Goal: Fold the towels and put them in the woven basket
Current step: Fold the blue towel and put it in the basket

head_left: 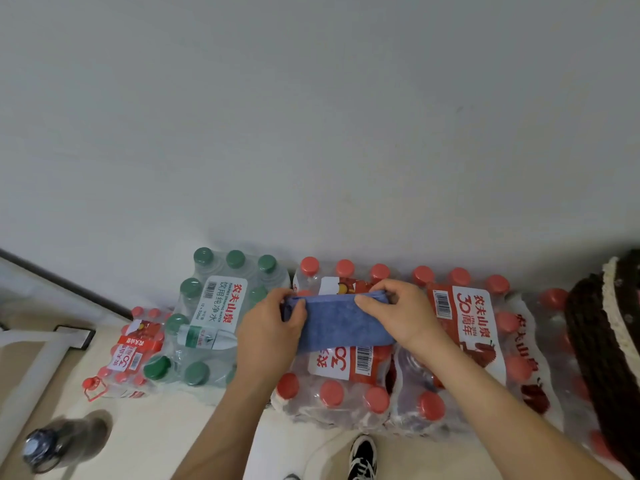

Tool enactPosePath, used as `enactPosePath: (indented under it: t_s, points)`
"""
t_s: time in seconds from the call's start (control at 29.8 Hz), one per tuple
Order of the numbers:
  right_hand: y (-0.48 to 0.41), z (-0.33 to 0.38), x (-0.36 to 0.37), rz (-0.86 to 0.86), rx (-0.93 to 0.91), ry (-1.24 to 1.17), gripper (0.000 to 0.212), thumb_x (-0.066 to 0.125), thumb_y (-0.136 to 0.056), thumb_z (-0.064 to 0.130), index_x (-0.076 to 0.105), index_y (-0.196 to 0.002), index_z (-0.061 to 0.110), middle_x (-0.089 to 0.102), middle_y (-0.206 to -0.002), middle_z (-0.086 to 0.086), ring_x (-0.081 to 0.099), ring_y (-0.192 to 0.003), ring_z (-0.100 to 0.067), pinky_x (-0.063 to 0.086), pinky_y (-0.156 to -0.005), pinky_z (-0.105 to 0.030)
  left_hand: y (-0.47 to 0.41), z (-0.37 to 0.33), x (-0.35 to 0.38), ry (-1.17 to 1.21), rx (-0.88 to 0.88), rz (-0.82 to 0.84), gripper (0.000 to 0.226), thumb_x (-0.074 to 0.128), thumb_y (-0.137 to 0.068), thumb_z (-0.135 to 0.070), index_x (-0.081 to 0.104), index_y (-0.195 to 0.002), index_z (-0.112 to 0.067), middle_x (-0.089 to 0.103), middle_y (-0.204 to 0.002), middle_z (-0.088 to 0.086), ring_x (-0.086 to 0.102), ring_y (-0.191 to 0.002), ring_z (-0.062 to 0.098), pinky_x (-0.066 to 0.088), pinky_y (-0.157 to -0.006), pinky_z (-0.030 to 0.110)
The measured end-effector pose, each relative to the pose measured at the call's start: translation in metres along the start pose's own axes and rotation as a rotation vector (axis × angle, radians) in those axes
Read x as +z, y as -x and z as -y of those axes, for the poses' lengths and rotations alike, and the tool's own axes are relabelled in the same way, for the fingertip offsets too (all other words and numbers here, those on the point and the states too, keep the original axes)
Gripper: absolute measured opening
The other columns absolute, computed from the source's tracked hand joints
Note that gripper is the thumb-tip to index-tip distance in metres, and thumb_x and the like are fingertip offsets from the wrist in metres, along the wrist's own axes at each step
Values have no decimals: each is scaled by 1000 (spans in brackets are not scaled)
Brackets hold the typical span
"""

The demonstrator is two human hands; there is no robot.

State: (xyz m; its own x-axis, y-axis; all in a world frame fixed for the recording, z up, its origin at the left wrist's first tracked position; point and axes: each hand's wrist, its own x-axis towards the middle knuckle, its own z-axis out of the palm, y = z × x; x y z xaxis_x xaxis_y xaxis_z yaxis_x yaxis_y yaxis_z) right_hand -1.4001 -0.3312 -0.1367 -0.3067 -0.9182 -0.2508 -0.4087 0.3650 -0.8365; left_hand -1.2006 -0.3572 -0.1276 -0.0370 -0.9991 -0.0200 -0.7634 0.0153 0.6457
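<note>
Nearest, at the bottom edge: a black-and-white shoe (362,457) on the pale floor (166,438). Lower left, blurred: a dark bottle (52,445) seen from above.

Reaching forward from the bottom, two bare forearms. Left hand (273,327) gripping the left end of a blue towel (341,323), thumb on top, fingers curled underneath. Right hand (398,313) gripping the right end, thumb flat on the cloth, fingers hooked over the far edge. Towel folded into a narrow band, stretched level between both hands above the middle pack (332,379) of red-capped water bottles; touching the plastic wrap or not, cannot tell.

On that pack's red-and-white label, partly hidden by the towel: a barcode and part of a large "30". Just beside it to the right, a second red-capped pack (464,344), label reading "农夫山泉 30周年", with a barcode. To the left, a green-capped pack (214,306) labelled "农夫山泉 饮用纯净水", with small print "DRINKING WATER". Lying on it, a single bottle (207,337) with a green label. Further left, on the floor, a smaller red-capped pack (135,351) with a similar red label.

At the right edge, well apart from the towel, the woven basket (609,334): dark brown, cream trim, partly cut off by the frame. Behind everything, a plain white wall (311,116).
</note>
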Motion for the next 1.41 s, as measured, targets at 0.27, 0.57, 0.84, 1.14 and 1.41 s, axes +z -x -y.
enactPosePath:
  t_s: [0.27,0.57,0.84,1.14,1.41]
  points:
    - [-3,1,1,-56,35,26,22,76,-77,33,59,-81,19,61,-67,5,62,-69,-17,54,-67,-35,1,3,-4,-187,544,-233,16,59,-86,-14,69,-98,-10,63,-104,9,57,-91,29,49,-73,35]
    - [11,3,11,-369,-571,394,33,67,-78,8,51,-105,16,49,-130,-10,47,-121,-25,43,-96,-38,9,37,4,-394,640,203,58,55,-84,-32,38,-139,-29,47,-143,4,48,-128,25,46,-99,38]
    - [15,-33,-13,111,-747,791,65,53,-84,57,44,-140,26,35,-153,6,22,-144,-13,24,-110,-36,-10,11,12,-235,577,102,51,74,-62,-22,64,-112,-17,68,-107,1,65,-94,22,51,-86,34]
    - [15,20,-1,-12,-46,-212,11,57,-84,12,64,-92,15,70,-89,-4,66,-86,-21,54,-76,-40,-5,0,-32,504,-88,223,18,72,-80,-20,66,-96,-25,72,-86,-6,67,-78,5,51,-61,16]
    - [78,49,37,-182,91,-440,23,41,-102,19,63,-97,19,68,-100,-7,66,-93,-21,54,-76,-31,43,-9,-76,1095,-425,530,23,61,-90,-19,60,-105,-2,66,-58,2,59,-44,10,44,-40,18]
